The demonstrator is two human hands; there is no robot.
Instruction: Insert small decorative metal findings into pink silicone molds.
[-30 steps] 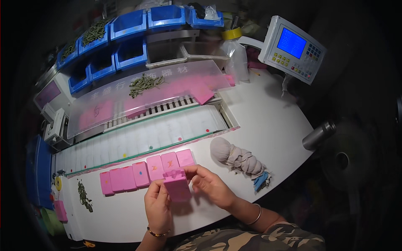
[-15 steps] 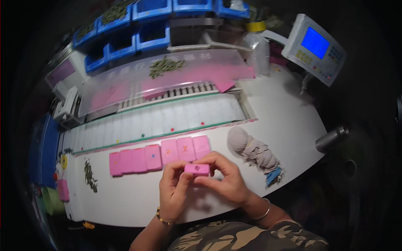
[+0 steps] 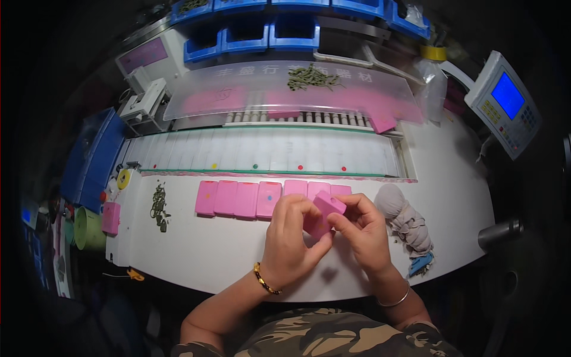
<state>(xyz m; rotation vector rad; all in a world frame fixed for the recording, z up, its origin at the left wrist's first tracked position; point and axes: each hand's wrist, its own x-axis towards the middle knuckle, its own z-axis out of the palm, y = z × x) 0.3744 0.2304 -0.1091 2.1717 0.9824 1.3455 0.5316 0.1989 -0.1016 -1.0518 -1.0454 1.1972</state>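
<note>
Above the front of the white table, a pink rubber mould (image 3: 324, 209) stands tilted between my two hands, a small hole showing in its upper end. My left hand (image 3: 290, 232) is closed round its left side. The thumb and fingers of my right hand (image 3: 366, 233) pinch it near the upper right corner. Just beyond my hands lies a row of several similar pink moulds (image 3: 246, 200), some with small coloured dots. My hands partly hide the moulds at the right end of that row.
A pale cloth-wrapped bundle (image 3: 405, 221) lies right of my hands. Small dark green pieces (image 3: 159, 208) are heaped at left. Behind the row runs a long white divided strip (image 3: 267, 152), under a translucent shelf (image 3: 238, 95). Blue bins (image 3: 294, 34) stand at the back, a keypad screen (image 3: 504, 104) at right.
The view has swung, so the whole scene sits further right. In my hands the mould has turned from lying level, end toward me, to standing tilted.
</note>
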